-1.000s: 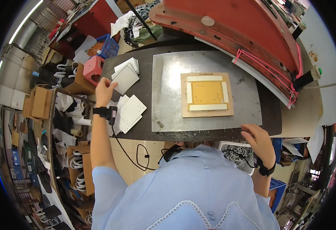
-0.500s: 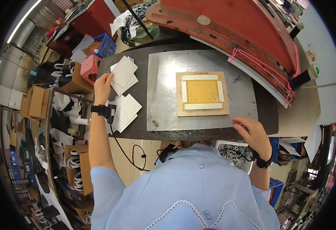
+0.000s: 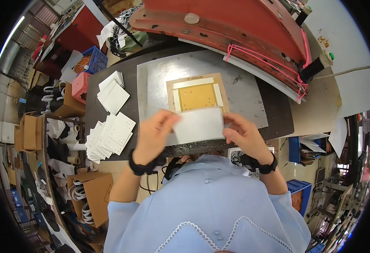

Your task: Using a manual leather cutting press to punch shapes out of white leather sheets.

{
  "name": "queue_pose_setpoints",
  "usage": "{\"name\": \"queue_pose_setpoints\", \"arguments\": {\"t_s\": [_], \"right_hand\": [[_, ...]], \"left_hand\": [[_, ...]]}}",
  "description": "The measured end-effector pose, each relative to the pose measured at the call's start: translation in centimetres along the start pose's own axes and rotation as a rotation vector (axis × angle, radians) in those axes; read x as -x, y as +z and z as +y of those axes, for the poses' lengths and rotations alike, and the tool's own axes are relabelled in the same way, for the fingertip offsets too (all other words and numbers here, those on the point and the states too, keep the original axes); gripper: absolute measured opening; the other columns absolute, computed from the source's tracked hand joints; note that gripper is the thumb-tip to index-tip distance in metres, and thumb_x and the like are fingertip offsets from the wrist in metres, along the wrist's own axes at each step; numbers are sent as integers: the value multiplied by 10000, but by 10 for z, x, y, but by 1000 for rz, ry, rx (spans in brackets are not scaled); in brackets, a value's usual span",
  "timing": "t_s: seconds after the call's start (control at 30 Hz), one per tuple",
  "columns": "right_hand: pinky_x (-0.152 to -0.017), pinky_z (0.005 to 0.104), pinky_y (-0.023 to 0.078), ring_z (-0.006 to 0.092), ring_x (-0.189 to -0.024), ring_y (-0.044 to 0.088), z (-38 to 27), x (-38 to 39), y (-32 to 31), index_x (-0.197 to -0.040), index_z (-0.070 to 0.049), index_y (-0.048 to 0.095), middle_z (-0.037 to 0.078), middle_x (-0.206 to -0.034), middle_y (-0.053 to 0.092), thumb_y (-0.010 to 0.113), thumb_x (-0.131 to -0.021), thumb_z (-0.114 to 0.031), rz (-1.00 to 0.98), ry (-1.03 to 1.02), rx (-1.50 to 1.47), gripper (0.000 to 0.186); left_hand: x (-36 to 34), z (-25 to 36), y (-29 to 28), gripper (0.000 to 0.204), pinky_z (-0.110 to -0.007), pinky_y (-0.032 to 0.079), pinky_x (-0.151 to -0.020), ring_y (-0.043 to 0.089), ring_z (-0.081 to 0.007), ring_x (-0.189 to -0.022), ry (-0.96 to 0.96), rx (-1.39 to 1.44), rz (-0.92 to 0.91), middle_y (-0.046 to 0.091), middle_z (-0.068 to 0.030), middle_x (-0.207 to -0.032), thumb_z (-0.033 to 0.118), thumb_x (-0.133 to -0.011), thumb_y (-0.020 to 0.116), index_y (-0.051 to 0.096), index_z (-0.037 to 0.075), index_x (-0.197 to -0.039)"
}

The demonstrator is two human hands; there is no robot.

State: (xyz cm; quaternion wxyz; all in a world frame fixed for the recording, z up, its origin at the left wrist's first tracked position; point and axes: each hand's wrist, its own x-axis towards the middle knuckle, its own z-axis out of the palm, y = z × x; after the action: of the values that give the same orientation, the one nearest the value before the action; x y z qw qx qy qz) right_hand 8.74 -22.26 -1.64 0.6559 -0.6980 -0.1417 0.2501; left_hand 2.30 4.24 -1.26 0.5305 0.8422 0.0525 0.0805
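A plain white rectangular sheet [image 3: 199,126] is raised between my two hands, its face slightly blurred by motion. My left hand [image 3: 155,131] is closed on its left edge, while my right hand [image 3: 246,133] pinches the right edge. Behind the sheet lies a brown board [image 3: 224,89] with a yellow rectangular middle [image 3: 197,97] framed by pale strips; the sheet hides its near part. That board rests on a grey metal plate [image 3: 151,76]. To the left are a stack of blank white pieces [image 3: 113,96] and a fanned pile of white pieces with small holes [image 3: 119,133].
A large red machine part [image 3: 218,21] with pink cord [image 3: 261,63] overhangs the table's far right. Small scraps [image 3: 193,147] lie along the dark table's near edge. A pink stool [image 3: 81,86] and blue crate [image 3: 95,60] stand beyond its left side; a blue bin [image 3: 299,196] is at right.
My left hand has come from the blank stack toward the middle with a white sheet. My right hand has moved left and closed on its other edge. The whole view has shifted.
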Motion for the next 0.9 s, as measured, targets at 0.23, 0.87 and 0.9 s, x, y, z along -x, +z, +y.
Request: {"name": "queue_pose_setpoints", "arguments": {"t_s": [0.23,0.87,0.9], "right_hand": [[-449,207,362,28,-480,474,19,-20,-19,-915,-12,663,-14,-605,568,639,-966,-277,135,114,176,271],[-460,235,437,81,-554,586,38,-96,13,-1082,57,589,63,-699,640,574,-983,-220,176,3,114,294],[-470,252,446,107,-554,599,35,-95,14,-1088,51,592,80,-697,648,580,-976,-219,178,15,164,292]], "left_hand": [[-11,-28,24,207,-324,510,-827,640,-259,-952,147,-123,-119,642,-131,-1148,122,-956,616,602,8,-1128],[-35,-59,19,301,-383,479,-920,581,-320,-1059,275,-342,-21,565,-136,-1285,126,-947,599,595,29,-1232],[-35,-59,20,307,-384,479,-921,572,-319,-1072,293,-390,-22,555,-135,-1292,131,-945,603,595,30,-1235]]}}
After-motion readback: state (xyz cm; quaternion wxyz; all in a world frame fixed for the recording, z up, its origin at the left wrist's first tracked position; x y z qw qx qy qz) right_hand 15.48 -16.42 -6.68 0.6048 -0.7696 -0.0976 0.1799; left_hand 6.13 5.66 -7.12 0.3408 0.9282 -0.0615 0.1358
